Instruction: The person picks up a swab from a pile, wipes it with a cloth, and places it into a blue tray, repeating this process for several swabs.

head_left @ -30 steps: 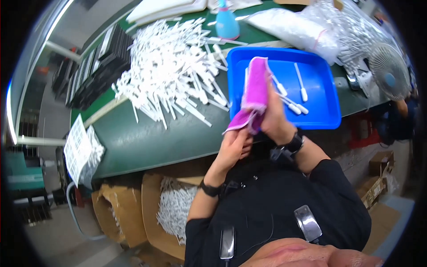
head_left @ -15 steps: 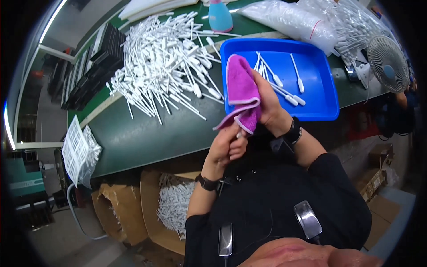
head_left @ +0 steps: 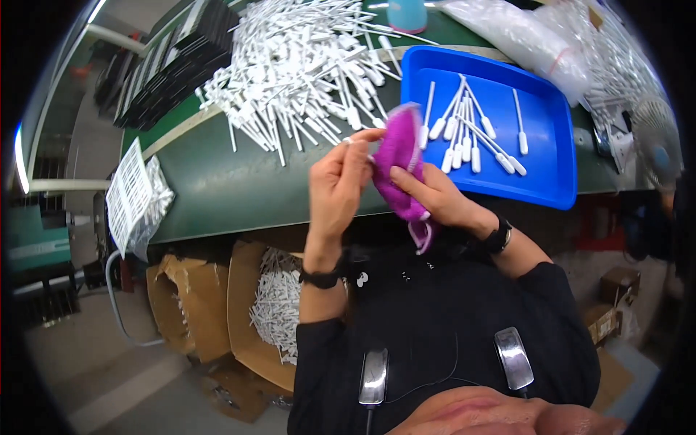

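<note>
Hands and cloth at a counter, seen from above. We find the left hand [head_left: 337, 181] curled nearly closed, its thumb and fingertips together at the left side of the purple cloth [head_left: 395, 163]; a small white piece [head_left: 348, 140] shows at the fingers, though we cannot tell how much of it they hide. The right hand [head_left: 442, 197] is closed on the cloth, thumb laid across its near face, and a pale-edged corner hangs below the grip. The cloth itself is bunched upright between the two hands, above the front of the counter [head_left: 246, 196] and overlapping the left edge of the blue tray [head_left: 536, 187].

In the tray we count white pipettes [head_left: 475, 159] in a loose fan, most with their bulbs toward the near side; one lies apart at the right, another along the left wall. Left of the tray we note a broad white pile [head_left: 290, 80] of similar pieces, with black stacks [head_left: 174, 72] beyond its left side. Behind the tray stand a blue bottle [head_left: 407, 16], cut by the upper border, and a clear bag [head_left: 515, 40]. Below the counter, an open carton [head_left: 243, 312] holds more white pieces.
</note>
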Motion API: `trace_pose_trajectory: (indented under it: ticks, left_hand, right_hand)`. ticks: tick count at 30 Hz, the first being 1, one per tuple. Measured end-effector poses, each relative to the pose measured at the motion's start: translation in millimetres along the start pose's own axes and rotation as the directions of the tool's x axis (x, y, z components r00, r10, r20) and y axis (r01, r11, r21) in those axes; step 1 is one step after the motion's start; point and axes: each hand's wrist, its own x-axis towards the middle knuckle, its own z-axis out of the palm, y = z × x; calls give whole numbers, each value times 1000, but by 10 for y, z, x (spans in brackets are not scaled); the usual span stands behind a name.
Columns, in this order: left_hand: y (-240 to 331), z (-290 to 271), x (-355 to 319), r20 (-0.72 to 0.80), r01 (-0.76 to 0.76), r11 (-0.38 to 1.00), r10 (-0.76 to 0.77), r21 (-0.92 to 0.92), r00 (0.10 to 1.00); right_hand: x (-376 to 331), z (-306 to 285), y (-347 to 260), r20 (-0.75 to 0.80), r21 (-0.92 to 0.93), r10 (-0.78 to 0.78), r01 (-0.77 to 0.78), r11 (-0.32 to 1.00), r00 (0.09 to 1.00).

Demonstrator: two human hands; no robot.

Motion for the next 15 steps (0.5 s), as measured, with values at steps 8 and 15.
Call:
trace_pose_trajectory:
  ticks: [8, 15]
  left_hand:
    - [-210, 378, 37, -60, -3, 871, -30, -491, 998]
    - [-339, 454, 506, -68, -15, 818, -30, -576, 997]
  right_hand:
    - [-272, -213, -26, -43, 149, 153, -145, 978, 987]
    - [-770, -475, -94, -129, 81, 116, -106, 991, 985]
